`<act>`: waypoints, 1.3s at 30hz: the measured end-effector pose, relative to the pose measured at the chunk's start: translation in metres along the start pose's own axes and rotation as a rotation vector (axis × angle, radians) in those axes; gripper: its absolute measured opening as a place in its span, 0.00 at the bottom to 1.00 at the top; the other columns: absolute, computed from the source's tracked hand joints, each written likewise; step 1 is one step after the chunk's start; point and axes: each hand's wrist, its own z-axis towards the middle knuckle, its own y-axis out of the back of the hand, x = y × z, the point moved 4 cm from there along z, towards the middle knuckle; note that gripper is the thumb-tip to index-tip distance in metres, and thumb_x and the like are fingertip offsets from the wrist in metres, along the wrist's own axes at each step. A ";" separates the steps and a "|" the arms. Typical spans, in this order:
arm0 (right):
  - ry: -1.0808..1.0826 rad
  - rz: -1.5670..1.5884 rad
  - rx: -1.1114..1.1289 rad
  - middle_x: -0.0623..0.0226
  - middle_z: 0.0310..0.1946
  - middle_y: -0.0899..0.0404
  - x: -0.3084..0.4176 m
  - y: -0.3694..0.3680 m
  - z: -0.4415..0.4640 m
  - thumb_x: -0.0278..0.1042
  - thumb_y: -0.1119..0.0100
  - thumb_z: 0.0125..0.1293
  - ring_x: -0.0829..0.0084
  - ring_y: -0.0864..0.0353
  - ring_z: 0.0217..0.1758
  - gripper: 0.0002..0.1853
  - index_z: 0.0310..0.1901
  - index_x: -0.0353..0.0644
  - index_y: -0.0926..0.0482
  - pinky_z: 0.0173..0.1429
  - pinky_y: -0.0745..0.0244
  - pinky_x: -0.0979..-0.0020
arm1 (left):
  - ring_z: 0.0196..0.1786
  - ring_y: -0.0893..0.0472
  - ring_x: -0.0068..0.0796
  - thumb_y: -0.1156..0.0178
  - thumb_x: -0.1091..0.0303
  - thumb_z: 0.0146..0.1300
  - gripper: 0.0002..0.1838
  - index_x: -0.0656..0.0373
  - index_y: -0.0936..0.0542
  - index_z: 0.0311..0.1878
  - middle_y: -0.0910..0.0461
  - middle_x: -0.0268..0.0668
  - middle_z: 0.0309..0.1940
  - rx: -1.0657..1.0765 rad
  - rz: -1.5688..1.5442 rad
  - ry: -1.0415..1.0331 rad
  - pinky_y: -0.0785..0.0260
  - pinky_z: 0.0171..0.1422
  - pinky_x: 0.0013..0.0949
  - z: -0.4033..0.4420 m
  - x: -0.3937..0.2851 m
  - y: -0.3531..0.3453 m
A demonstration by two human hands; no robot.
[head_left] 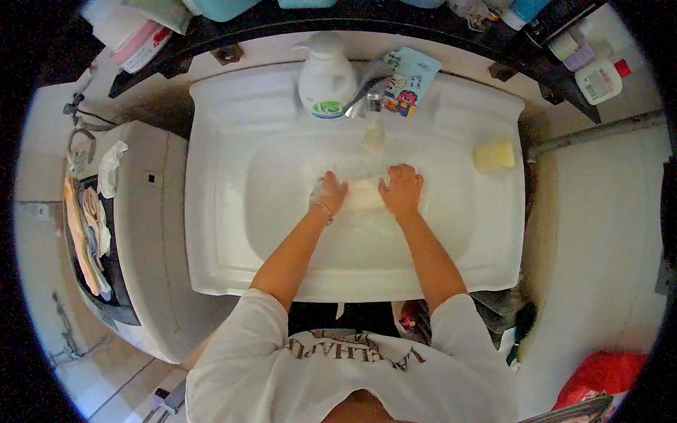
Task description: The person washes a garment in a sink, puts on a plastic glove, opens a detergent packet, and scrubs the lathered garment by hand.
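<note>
Both my hands are low in the white sink (pixel 486 233), at either side of a pale, wet-looking cloth (pixel 364 194). My left hand (pixel 329 192), with suds on it and a bracelet at the wrist, grips the cloth's left end. On the right end lies my right hand (pixel 403 190), its fingers bent over and its thumb towards the cloth. The fingertips are partly hidden. Just beyond the cloth is the tap (pixel 374 102), its spout pointing down at the basin. Cloudy, soapy water appears around the hands.
A white pump bottle (pixel 326 81) and a blue pouch (pixel 416 74) stand behind the tap. A yellow block (pixel 494 156), sponge or soap, sits on the right rim. To the left is a washing machine (pixel 151 240) with folded cloths (pixel 88 233). A dark shelf (pixel 282 25) overhangs the back.
</note>
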 end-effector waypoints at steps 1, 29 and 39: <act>-0.002 -0.003 -0.002 0.61 0.51 0.30 0.006 -0.003 -0.004 0.46 0.44 0.53 0.60 0.34 0.57 0.21 0.49 0.53 0.27 0.55 0.40 0.47 | 0.62 0.39 0.46 0.55 0.46 0.61 0.33 0.48 0.44 0.67 0.47 0.52 0.64 -0.127 0.334 -0.020 0.40 0.60 0.44 -0.003 -0.005 0.003; 0.211 -0.029 0.157 0.66 0.70 0.59 0.008 -0.090 -0.019 0.48 0.45 0.55 0.55 0.62 0.72 0.35 0.65 0.58 0.44 0.66 0.71 0.38 | 0.70 0.51 0.37 0.55 0.54 0.61 0.31 0.52 0.43 0.66 0.56 0.37 0.70 0.030 0.779 -0.444 0.65 0.71 0.49 0.019 -0.006 -0.034; 0.163 -0.169 0.382 0.62 0.70 0.59 0.009 -0.044 -0.018 0.48 0.43 0.53 0.55 0.60 0.72 0.36 0.65 0.58 0.43 0.64 0.55 0.40 | 0.72 0.62 0.41 0.55 0.56 0.60 0.28 0.47 0.40 0.65 0.58 0.37 0.70 0.066 0.887 -0.328 0.70 0.70 0.55 -0.005 -0.005 -0.027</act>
